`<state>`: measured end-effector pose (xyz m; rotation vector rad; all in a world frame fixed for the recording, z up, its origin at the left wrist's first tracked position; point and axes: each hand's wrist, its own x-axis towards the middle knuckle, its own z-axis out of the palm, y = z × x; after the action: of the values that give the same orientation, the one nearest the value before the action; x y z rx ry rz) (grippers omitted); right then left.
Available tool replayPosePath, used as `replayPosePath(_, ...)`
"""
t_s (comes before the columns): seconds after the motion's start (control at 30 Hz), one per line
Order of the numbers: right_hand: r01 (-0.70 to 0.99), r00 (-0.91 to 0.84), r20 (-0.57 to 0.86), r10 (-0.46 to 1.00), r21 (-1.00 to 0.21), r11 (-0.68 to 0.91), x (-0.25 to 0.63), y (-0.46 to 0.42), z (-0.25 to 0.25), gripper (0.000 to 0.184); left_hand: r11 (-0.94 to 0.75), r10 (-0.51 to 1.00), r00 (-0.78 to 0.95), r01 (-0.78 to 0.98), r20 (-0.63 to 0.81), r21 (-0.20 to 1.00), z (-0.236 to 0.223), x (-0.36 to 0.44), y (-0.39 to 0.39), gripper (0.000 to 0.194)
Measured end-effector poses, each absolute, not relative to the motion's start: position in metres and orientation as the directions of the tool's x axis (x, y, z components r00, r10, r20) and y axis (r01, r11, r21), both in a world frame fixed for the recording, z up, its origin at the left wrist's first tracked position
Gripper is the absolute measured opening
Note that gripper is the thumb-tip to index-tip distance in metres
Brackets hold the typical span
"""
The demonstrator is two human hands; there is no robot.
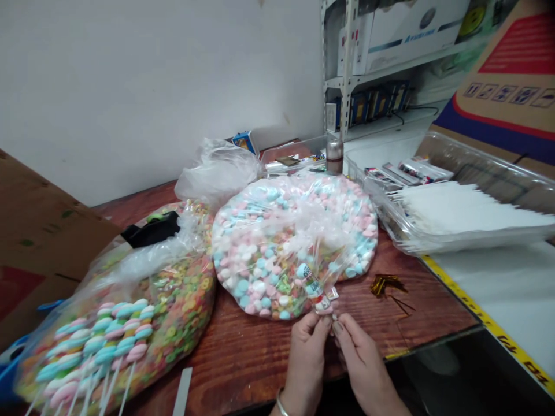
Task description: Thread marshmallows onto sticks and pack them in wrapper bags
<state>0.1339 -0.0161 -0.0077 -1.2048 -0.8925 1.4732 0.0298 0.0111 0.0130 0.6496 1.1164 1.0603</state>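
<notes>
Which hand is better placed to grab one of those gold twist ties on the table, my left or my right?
Your right, probably. The right hand is nearer the gold twist ties on the wooden table. The left hand is farther away, and both hands are pinching the small clear candy packet.

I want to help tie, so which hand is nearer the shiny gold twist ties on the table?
Right. The right hand is below and slightly left of the gold twist ties; the left hand is farther left, on the right hand's other side.
</notes>
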Motion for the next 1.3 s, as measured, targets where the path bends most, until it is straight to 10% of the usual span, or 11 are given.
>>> replayPosePath(0.17, -0.574, -0.562, -0.301, 0.770, -0.528, -0.625, 0.137, -0.017, 0.001, 0.041, 0.576, 0.796, 0.466, -0.386, -0.387, 0.720, 0.026, 0.023, 0.012, 0.030)
replayPosePath(0.33, -0.449, -0.512, -0.329, 0.793, -0.685, -0.574, 0.162, -0.018, 0.014, 0.044, 0.589, 0.797, 0.393, -0.337, -0.459, 0.734, 0.027, 0.024, 0.012, 0.027)
replayPosePath(0.47, 0.239, 0.054, -0.182, 0.982, -0.952, -0.189, 0.209, -0.026, 0.013, 0.020, 0.358, 0.927, 0.144, -0.056, -0.347, 0.932, 0.022, 0.009, 0.025, 0.022)
replayPosePath(0.57, 0.787, 0.229, 0.051, 0.972, -0.597, -0.154, 0.237, -0.030, 0.001, 0.012, 0.131, 0.983, 0.100, 0.224, -0.157, 0.966, 0.023, -0.001, 0.034, 0.019)
replayPosePath(0.7, 0.927, 0.168, 0.121, 0.978, -0.358, -0.115, 0.241, -0.026, -0.014, 0.017, -0.108, 0.990, 0.122, 0.368, 0.067, 0.924, 0.024, 0.003, 0.037, 0.013)
replayPosePath(0.9, 0.810, 0.133, 0.152, 0.979, -0.587, -0.019, 0.216, -0.026, -0.014, 0.018, -0.209, 0.977, 0.133, 0.487, 0.165, 0.848, 0.024, 0.009, 0.032, 0.029)
replayPosePath(1.07, 0.228, 0.113, 0.004, 0.994, -0.973, -0.022, 0.178, -0.027, 0.001, 0.018, -0.189, 0.982, 0.104, 0.520, 0.157, 0.833, 0.017, 0.012, 0.025, 0.033)
replayPosePath(1.3, -0.164, -0.036, -0.240, 0.970, -0.956, -0.242, 0.134, -0.005, 0.004, 0.032, -0.153, 0.985, 0.004, 0.479, 0.172, 0.865, 0.010, 0.012, 0.011, 0.029)
